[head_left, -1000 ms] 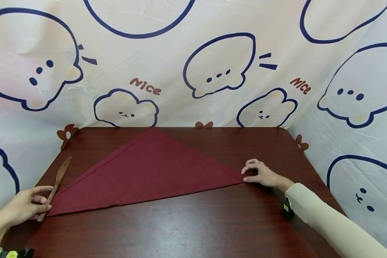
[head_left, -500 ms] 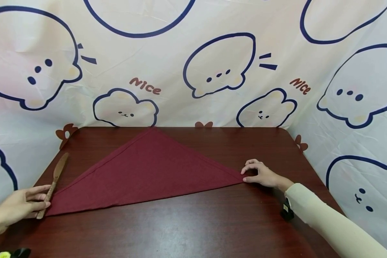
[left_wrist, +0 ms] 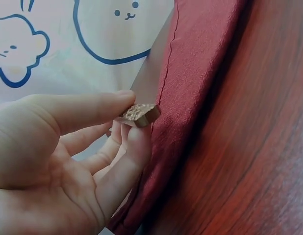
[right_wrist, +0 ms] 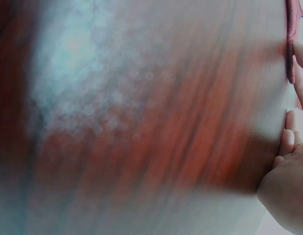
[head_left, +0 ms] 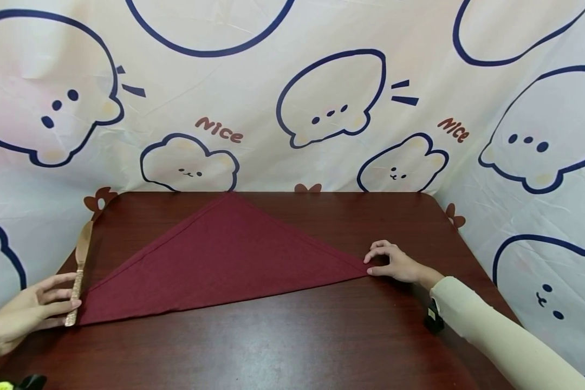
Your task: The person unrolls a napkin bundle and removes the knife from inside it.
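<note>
A dark red cloth napkin [head_left: 224, 260] lies folded as a triangle on the table, its peak at the far edge. My left hand [head_left: 34, 309] holds a gold-coloured table knife [head_left: 83, 246] by its textured handle, over the napkin's left corner. In the left wrist view the thumb and fingers [left_wrist: 80, 110] pinch the handle [left_wrist: 141, 114] close to its end, beside the napkin's stitched edge [left_wrist: 190, 73]. At the napkin's right corner my right hand [head_left: 395, 264] pinches the tip between thumb and forefinger. The right wrist view catches only part of that hand [right_wrist: 289, 176] and a strip of napkin [right_wrist: 290, 44].
The dark brown wooden table [head_left: 292, 346] has rounded far corners. A pale printed curtain [head_left: 273, 97] with cartoon outlines hangs close behind it and along both sides.
The knife has turned more upright, its blade tip swinging left and away, and its gold handle shows more. My left hand has shifted slightly. The right hand and the napkin stay put.
</note>
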The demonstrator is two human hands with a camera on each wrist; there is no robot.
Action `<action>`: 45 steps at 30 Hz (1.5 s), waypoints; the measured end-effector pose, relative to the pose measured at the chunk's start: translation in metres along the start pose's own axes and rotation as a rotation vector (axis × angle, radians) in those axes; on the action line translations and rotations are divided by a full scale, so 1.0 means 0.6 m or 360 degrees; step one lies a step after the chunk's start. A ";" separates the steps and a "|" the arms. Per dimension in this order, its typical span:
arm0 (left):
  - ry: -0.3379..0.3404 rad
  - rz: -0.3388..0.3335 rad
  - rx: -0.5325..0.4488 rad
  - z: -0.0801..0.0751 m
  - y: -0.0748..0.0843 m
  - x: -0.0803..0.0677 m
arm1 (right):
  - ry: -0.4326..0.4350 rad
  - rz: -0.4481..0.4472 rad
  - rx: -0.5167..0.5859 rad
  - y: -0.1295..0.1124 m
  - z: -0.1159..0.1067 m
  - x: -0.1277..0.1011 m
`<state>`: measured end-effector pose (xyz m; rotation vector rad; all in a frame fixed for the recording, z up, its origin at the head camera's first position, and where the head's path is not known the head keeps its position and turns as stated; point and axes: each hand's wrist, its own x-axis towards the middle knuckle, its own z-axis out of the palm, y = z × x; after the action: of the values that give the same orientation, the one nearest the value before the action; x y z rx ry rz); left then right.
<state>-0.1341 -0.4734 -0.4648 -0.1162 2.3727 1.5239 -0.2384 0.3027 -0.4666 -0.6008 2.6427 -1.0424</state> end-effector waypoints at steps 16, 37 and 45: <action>-0.0024 0.0152 -0.0048 0.027 0.021 0.007 | 0.0013 -0.0016 0.0006 -0.001 0.000 -0.003; -0.0024 0.0212 -0.0077 0.064 0.079 0.018 | 0.0010 -0.0007 0.0027 -0.001 0.001 -0.001; -0.0028 0.0249 -0.0176 0.086 0.098 0.035 | 0.0007 -0.0014 0.0029 0.003 0.002 -0.002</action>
<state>-0.1564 -0.3998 -0.4396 0.0593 2.3311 1.7205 -0.2374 0.3038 -0.4683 -0.6073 2.6335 -1.0701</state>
